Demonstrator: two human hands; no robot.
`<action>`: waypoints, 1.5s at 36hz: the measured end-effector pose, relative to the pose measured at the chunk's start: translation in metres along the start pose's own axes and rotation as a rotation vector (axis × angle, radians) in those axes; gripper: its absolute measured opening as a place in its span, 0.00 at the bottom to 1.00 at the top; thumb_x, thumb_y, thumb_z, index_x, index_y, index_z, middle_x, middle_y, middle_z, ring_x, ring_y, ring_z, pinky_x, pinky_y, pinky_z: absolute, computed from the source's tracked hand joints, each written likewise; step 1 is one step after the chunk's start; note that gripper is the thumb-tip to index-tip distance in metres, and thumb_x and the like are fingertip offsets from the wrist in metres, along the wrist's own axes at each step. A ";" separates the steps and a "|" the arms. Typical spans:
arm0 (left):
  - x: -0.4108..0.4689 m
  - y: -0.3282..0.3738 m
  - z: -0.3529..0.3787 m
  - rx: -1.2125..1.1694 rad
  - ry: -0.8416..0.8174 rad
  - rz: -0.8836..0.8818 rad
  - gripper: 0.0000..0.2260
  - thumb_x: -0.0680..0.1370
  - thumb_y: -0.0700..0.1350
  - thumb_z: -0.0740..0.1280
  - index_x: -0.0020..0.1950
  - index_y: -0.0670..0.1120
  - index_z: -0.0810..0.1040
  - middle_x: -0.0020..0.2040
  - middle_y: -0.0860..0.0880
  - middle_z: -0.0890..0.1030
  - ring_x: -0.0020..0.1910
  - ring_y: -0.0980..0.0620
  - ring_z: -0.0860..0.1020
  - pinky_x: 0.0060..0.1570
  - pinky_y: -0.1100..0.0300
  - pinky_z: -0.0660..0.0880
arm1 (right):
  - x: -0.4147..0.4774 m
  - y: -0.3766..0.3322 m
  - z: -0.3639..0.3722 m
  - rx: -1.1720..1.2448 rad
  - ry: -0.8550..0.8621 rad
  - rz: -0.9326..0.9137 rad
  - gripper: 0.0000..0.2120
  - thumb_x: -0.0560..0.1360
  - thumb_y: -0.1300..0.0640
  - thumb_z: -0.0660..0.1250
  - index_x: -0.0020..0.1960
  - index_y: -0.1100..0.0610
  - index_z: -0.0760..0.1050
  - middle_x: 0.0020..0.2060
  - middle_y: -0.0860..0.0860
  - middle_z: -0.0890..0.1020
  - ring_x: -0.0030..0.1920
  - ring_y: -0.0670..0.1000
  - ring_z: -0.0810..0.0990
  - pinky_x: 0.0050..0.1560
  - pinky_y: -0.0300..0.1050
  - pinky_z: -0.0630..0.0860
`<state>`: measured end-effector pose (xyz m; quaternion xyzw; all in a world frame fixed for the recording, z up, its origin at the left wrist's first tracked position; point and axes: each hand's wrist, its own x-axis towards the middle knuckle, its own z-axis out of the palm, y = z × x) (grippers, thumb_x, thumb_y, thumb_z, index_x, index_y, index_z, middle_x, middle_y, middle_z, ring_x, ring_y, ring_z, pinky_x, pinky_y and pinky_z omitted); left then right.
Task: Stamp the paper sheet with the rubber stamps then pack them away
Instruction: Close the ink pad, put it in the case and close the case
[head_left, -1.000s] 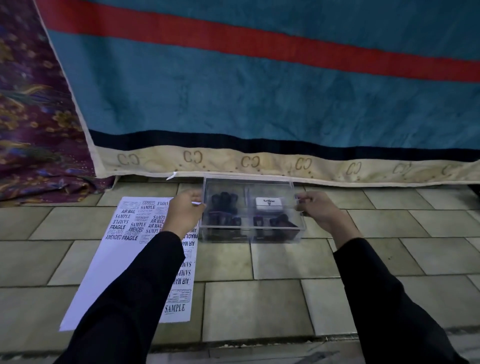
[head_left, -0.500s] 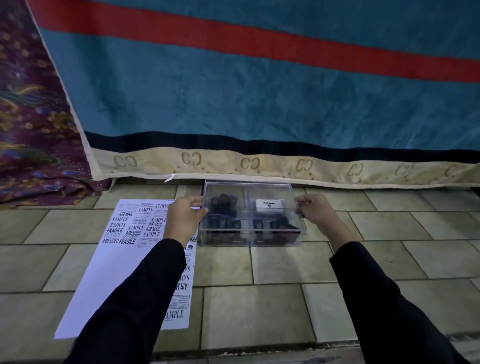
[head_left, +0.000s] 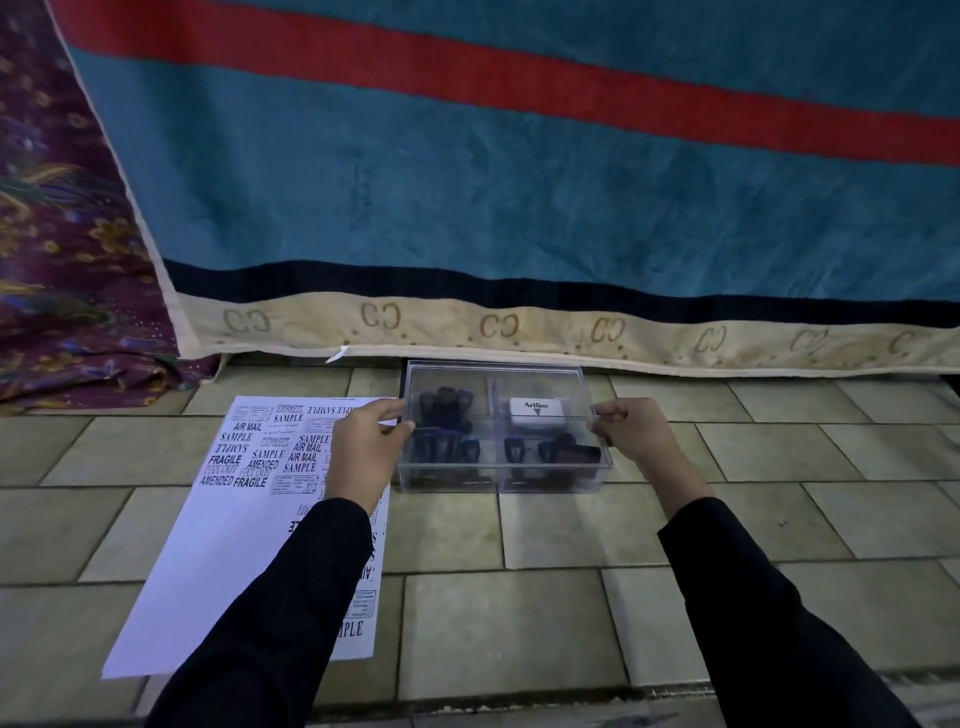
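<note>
A clear plastic box stands on the tiled floor against the hanging blanket. Inside it lie several dark rubber stamps and a white Artline ink pad. A clear lid covers the box. My left hand pinches the lid's left edge and my right hand pinches its right edge. To the left of the box lies the white paper sheet, its upper part covered with black stamp prints. My left forearm crosses the sheet's right side.
A teal blanket with a red stripe and cream border hangs right behind the box. Purple patterned fabric is bunched at the far left. The tiled ledge ends in an edge near me at the bottom.
Both hands stay on the lid's edges and the lid has come down a little onto the box. The view has shifted slightly.
</note>
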<state>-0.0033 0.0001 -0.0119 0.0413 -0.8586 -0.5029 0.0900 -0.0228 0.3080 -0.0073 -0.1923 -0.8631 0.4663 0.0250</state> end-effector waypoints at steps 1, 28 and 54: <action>0.000 0.000 0.000 -0.019 -0.001 -0.013 0.12 0.75 0.40 0.69 0.58 0.45 0.80 0.55 0.49 0.82 0.45 0.53 0.80 0.43 0.64 0.73 | -0.001 0.001 0.000 -0.007 0.012 0.009 0.08 0.68 0.68 0.71 0.48 0.65 0.81 0.30 0.54 0.79 0.31 0.51 0.75 0.45 0.53 0.79; -0.021 0.002 -0.009 -0.093 -0.125 -0.194 0.15 0.77 0.42 0.67 0.64 0.40 0.75 0.54 0.46 0.79 0.49 0.48 0.78 0.35 0.57 0.81 | -0.043 0.006 0.008 -0.141 0.100 -0.061 0.13 0.76 0.55 0.64 0.52 0.63 0.80 0.47 0.59 0.84 0.47 0.59 0.81 0.45 0.45 0.73; -0.071 -0.006 -0.028 -0.099 -0.180 -0.231 0.12 0.76 0.44 0.68 0.59 0.46 0.77 0.53 0.51 0.79 0.47 0.53 0.79 0.44 0.49 0.81 | -0.096 0.037 -0.003 -0.032 0.081 -0.019 0.10 0.74 0.53 0.68 0.50 0.58 0.80 0.42 0.55 0.85 0.43 0.56 0.82 0.48 0.52 0.79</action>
